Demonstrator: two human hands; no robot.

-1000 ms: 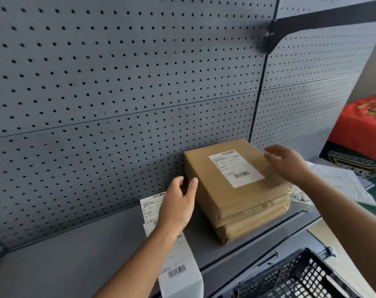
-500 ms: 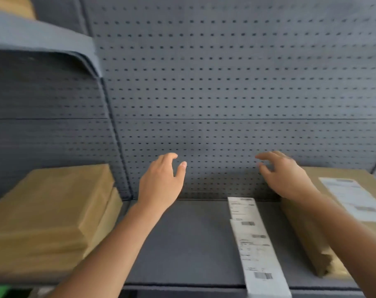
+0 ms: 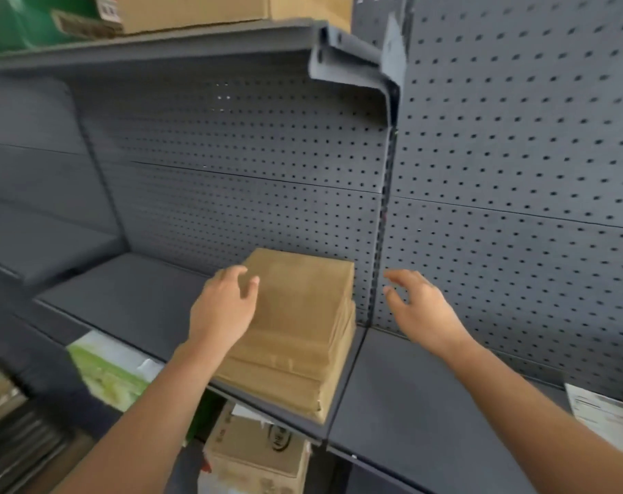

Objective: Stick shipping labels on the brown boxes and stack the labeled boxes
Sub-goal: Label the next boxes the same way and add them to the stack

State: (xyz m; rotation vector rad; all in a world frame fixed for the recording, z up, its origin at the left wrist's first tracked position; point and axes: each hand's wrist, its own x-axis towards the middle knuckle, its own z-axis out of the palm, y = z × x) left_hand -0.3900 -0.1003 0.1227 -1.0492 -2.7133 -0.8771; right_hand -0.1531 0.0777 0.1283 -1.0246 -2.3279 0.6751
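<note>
1. As both hands reach toward a stack of unlabeled brown boxes [image 3: 299, 326] on a grey shelf [image 3: 131, 297], the left hand [image 3: 222, 308] hovers spread at the stack's near left corner, holding nothing.
2. Right of the stack, past the shelf upright [image 3: 383, 215], the right hand [image 3: 424, 308] hangs open with fingers curled, also empty.
3. Lifting the top box one-sided could drag the lower boxes askew, since the stack sits at the shelf's front edge.
4. A strip of shipping labels [image 3: 605, 418] lies far right of the right hand, cut off by the frame; its print is unreadable, and motion blur hides the box count.
</note>
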